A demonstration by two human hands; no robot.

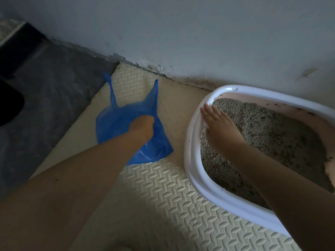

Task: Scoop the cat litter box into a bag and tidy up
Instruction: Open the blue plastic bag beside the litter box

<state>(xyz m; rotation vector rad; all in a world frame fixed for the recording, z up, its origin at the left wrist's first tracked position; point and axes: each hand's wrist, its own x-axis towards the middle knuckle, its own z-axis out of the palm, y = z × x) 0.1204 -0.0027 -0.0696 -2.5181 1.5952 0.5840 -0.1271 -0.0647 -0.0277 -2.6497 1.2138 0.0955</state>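
Head | L hand (142, 127) grips bag (112, 124) | R hand (220, 127) flat by box rim (191, 142)

Blue bag (116, 124) crumpled on mat (163, 187); white litter box (192, 160) just right, holding grey litter (272, 134).

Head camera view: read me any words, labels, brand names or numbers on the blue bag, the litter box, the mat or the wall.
No text can be read anywhere in this view.
On the blue bag: none, plain plastic.
On the litter box: none, no label or brand shows on the white rim.
On the foam mat: none, only an embossed pattern.
On the wall: none, only stains.
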